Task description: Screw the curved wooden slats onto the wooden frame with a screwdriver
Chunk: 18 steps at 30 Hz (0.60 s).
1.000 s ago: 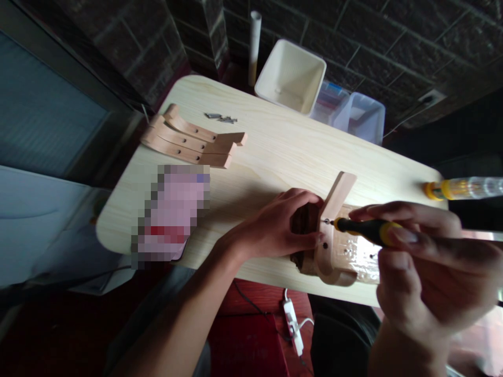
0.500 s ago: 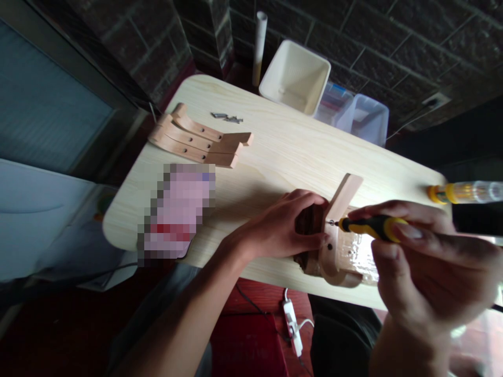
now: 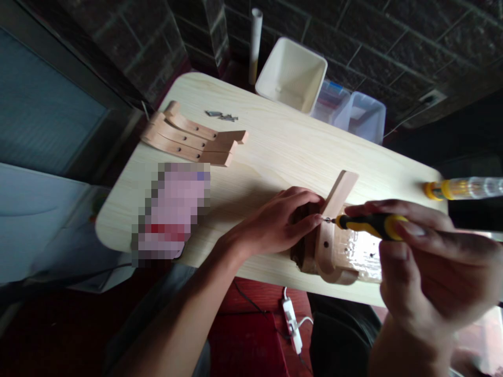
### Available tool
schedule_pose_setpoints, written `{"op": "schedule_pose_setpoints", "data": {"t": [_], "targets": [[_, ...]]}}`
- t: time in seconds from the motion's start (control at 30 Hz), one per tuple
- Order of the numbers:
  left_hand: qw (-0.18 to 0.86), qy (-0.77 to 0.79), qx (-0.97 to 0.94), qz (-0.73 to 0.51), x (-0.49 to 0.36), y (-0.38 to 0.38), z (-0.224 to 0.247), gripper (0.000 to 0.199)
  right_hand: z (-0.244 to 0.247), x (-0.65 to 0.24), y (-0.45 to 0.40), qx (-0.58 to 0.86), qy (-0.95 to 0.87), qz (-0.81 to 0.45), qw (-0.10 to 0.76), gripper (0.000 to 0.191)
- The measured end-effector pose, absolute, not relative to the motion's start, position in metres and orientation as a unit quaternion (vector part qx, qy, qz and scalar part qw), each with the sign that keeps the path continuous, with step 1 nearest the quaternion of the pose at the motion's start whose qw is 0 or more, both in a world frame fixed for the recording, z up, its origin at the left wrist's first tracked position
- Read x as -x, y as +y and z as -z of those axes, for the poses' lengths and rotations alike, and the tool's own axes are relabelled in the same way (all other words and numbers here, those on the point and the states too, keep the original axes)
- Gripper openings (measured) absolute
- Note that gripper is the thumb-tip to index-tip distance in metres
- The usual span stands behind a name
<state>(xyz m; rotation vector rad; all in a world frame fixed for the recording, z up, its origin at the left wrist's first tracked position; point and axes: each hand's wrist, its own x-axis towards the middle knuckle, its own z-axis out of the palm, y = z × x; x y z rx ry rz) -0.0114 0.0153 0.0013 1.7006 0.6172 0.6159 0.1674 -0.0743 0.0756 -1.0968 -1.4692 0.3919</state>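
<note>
My right hand (image 3: 424, 256) grips a yellow-and-black screwdriver (image 3: 373, 225), its tip at the upper hole of a curved wooden piece (image 3: 326, 256). That piece lies across a brown block wrapped in shiny clear film (image 3: 359, 254). A second dark hole shows lower on the piece. My left hand (image 3: 281, 222) is closed round the block's left end, thumb tip against the wooden piece beside the screwdriver's tip. Several more curved wooden pieces with holes (image 3: 192, 141) lie side by side at the table's left, near a small pile of screws (image 3: 222, 115).
A blurred-out pink item (image 3: 173, 209) lies on the pale table (image 3: 267, 152) at left. A clear-and-yellow tube (image 3: 463, 188) is at the right edge. Beyond the far edge stand a cream bin (image 3: 291, 76) and clear bins (image 3: 367, 115). A power strip (image 3: 292, 324) lies below.
My left thumb has moved up from beside the lower hole to the screwdriver's tip. The whole view has shifted slightly; the screwdriver stays at the upper hole.
</note>
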Motion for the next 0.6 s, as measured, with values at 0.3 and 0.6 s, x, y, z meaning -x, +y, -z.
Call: {"op": "schedule_pose_setpoints", "data": {"t": [0.3,0.6], "targets": [[0.570,0.272,-0.729,-0.263,0.0105,0.0166,-0.0005,0.030,-0.0743,-0.1706,-0.0741,0.452,-0.635,-0.179,0.600,0.044],[0.571,0.280,-0.726,-0.262,0.0101,0.0152,-0.0015,0.030,-0.0739,-0.1703,-0.0770,0.439,-0.632,-0.168,0.616,0.045]]}}
